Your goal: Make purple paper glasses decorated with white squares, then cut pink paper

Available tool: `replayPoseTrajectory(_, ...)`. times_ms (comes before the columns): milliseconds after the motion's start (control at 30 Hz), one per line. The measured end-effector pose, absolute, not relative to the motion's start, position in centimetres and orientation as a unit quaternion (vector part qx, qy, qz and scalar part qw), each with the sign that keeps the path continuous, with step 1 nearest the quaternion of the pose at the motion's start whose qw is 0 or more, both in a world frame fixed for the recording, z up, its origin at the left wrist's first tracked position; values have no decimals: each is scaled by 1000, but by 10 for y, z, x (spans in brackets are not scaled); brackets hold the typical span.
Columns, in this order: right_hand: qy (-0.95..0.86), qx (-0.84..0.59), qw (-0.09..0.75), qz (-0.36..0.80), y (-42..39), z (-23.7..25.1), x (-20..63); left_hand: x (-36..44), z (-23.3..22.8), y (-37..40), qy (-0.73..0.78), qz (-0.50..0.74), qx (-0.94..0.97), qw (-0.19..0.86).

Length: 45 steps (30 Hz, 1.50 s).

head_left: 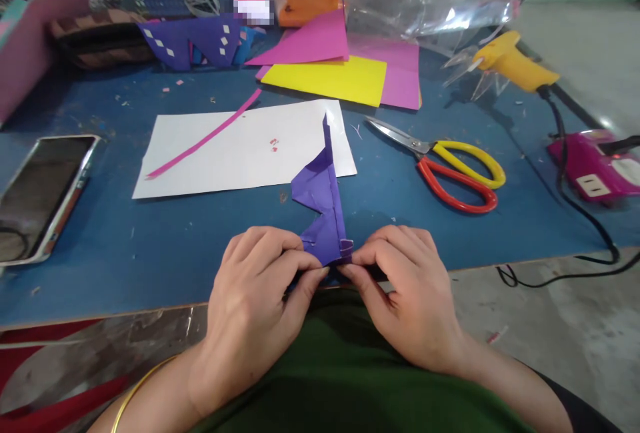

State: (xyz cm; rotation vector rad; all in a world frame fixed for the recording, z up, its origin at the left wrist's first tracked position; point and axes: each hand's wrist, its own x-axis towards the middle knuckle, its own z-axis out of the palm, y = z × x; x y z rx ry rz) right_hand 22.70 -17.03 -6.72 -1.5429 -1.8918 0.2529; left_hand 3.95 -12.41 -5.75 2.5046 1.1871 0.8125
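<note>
Fingertips of both hands pinch the near end of a folded purple paper shape (323, 209) at the front edge of the blue table (125, 246) — the left hand (250, 313) grips it from the left with thumb and curled fingers (280, 256) pressed together on the paper, and the right hand (415, 299) meets it from the right, its fingers closed on a small folded tab. From that pinch the purple shape rises away from the person to a narrow point, its upper part lying over the corner of a white sheet (245, 153). The blue table fills most of the view and bears small paper scraps. On the white sheet lies a long, thin pink strip (205, 139), set at a slant. Behind the sheet, well apart from the hands, sits a stack of coloured paper: a yellow sheet (325, 79) on top of pink sheets (400, 73), with a crumpled clear plastic bag (425, 3) beyond them. To the far left rear is another purple paper piece with small white diamonds (190, 39). At the left edge of the table a phone (43, 196) lies face up, its screen dark. Right of the white sheet lie scissors (440, 166) with one yellow and one red handle loop, blades closed and pointing left. Farther right a yellow glue gun (515, 63) rests on the table — its black cord (565, 173) trails toward the near edge, past a magenta power strip (595, 166). A thin gold bangle (135, 389) circles the left wrist.
</note>
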Motion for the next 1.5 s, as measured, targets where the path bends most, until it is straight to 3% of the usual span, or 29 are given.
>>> replayPoseTrajectory(1200,-713,-630,301,66,-171,-69,218,38,-53,-121,430,246,854,159)
replayPoseTrajectory(1500,-697,-638,320,69,-173,-70,216,31,-63,-125,361,307,878,71)
